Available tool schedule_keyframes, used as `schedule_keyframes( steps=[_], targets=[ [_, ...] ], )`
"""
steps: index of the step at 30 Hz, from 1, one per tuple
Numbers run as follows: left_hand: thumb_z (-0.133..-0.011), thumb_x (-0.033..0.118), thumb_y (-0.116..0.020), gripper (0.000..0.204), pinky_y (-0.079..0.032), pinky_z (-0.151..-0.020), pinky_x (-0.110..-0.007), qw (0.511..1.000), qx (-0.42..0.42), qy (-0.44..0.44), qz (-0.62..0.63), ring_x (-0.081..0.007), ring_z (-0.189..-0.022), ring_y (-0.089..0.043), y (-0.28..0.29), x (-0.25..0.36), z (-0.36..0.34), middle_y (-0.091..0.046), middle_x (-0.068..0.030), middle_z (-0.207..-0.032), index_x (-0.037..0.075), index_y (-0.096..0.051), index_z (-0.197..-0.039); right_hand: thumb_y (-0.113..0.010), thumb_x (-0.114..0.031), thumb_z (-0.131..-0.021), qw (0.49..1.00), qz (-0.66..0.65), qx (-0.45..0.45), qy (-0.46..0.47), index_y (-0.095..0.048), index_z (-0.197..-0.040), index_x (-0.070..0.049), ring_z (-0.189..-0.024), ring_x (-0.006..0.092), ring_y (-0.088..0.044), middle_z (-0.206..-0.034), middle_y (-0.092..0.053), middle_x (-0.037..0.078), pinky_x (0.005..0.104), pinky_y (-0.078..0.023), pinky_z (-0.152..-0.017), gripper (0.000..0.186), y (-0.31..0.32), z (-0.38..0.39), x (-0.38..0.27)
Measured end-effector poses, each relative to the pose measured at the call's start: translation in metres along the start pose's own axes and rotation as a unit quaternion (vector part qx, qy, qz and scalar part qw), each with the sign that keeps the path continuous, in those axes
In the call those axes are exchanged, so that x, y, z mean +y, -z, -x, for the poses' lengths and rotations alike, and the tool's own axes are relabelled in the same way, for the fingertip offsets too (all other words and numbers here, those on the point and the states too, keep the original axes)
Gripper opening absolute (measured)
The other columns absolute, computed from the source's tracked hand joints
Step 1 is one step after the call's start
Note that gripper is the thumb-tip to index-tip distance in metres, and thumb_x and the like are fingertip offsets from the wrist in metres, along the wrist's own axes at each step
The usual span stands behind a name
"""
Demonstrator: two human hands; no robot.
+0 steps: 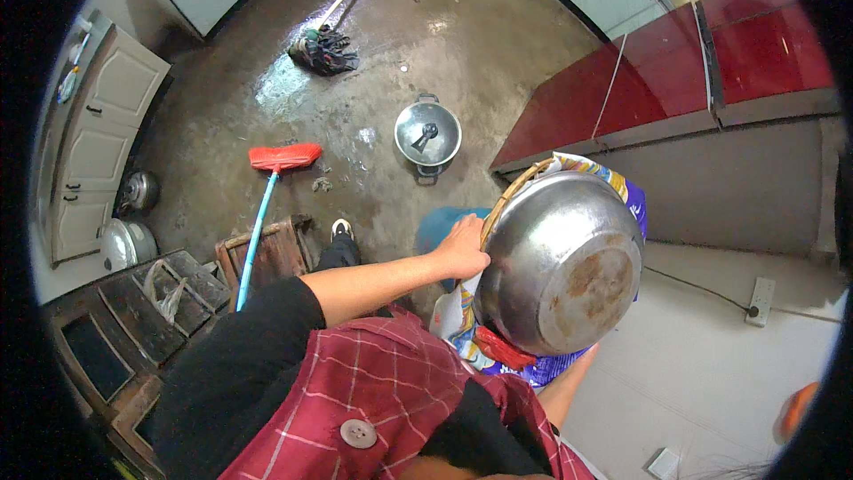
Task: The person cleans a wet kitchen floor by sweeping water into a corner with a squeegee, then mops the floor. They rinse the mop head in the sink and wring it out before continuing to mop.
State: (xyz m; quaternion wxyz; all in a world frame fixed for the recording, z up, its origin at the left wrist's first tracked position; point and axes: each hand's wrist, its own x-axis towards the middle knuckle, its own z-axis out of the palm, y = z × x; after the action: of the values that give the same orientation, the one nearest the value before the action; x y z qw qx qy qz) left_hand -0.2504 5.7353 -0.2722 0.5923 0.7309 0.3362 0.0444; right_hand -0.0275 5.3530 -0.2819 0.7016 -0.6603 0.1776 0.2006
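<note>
In front of me at the right, a large metal basin (551,258) is tipped so its stained underside faces me. Along its upper left edge runs the woven rim of a basket (514,194). My left hand (464,247) is closed round that rim. Colourful plastic packaging (633,204) shows around the basin, and a red piece (504,348) lies at its lower edge. My right hand (584,362) reaches behind the lower side of the packaging; its fingers are hidden. Part of a blue container (442,229) appears behind my left hand.
A lidded pot (428,135) stands on the wet floor. Farther back lies a mop (324,51). A red broom (284,157) leans by wooden furniture (133,302) at the left. Red cabinets (657,71) line the right, with a wall socket (760,302) below.
</note>
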Motion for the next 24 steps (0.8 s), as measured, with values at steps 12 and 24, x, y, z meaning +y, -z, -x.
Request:
schedule_keyframes(
  steps=[12, 24],
  targets=[
    [-0.069, 0.017, -0.06, 0.078, -0.038, -0.099, -0.038, 0.995, -0.058, 0.081, 0.017, -0.0403, -0.117, -0.046, 0.002, 0.011, 0.004, -0.046, -0.0313, -0.123, -0.008, -0.028, -0.136, -0.043, -0.037, -0.091, 0.999, -0.016, -0.038, 0.025, -0.049, -0.127, -0.003, -0.114, 0.0258, -0.05, -0.125, -0.053, 0.013, 0.0404, -0.037, -0.099, 0.05, -0.001, -0.018, 0.006],
    [-0.067, 0.016, -0.059, 0.057, -0.042, -0.092, -0.042, 0.993, 0.014, -0.079, 0.084, -0.0443, -0.111, -0.048, 0.091, -0.046, 0.031, -0.051, -0.0337, -0.113, -0.011, -0.047, -0.115, -0.041, -0.036, -0.091, 0.987, 0.019, -0.124, 0.101, -0.049, -0.126, -0.002, -0.113, 0.0263, -0.05, -0.124, -0.053, 0.013, 0.0411, -0.038, -0.099, 0.05, -0.149, 0.036, -0.036]
  ],
)
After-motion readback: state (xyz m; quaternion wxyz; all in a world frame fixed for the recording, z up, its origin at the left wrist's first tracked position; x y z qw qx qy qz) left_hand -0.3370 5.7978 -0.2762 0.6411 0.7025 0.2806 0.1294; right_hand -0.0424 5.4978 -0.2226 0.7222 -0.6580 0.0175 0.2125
